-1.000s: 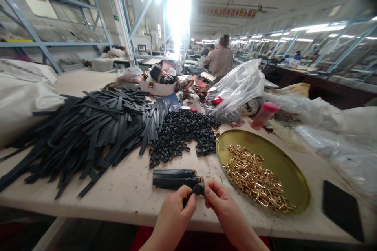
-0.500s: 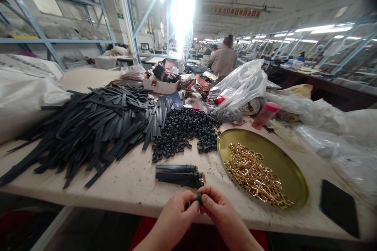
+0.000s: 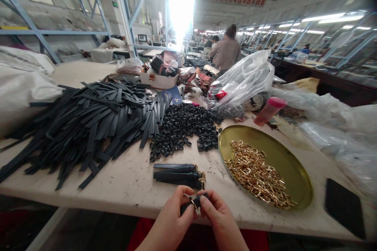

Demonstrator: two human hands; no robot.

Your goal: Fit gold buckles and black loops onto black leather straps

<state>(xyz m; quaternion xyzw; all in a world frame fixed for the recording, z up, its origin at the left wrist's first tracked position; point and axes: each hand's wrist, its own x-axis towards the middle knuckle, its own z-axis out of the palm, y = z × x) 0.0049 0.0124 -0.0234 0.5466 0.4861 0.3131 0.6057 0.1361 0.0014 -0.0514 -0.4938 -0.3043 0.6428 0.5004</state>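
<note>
Pinched snug b/w thumb + fingers: L hand (image 3: 173, 213) has a blk strap (image 3: 184, 208), mostly hidden, w/ a gold buckle (image 3: 193, 204) showing b/w the hands. R hand (image 3: 218, 212) is closed on a blk bit (image 3: 203, 195) just R of the buckle; from my remote seat I can't tell if it's the same strap. Both hands are at the near edge of the table (image 3: 118, 198).

Just beyond I see a strap bundle (image 3: 176, 175), gold hardware at its R end. To R: brass-colored tray (image 3: 284, 157) w/ a heap of gold buckles (image 3: 256, 176), then a dark pad (image 3: 344, 208). Farther: blk loops (image 3: 188, 125) in mid, big strap pile (image 3: 103, 121) to L, pink-lidded bottle (image 3: 270, 110) behind tray.

Further back I get a clear bag (image 3: 244, 80) + a box (image 3: 159, 81) w/ stuff in it. Bkgd: a seated-looking person (image 3: 226, 53), red-lettered banner (image 3: 235, 0) up high.
</note>
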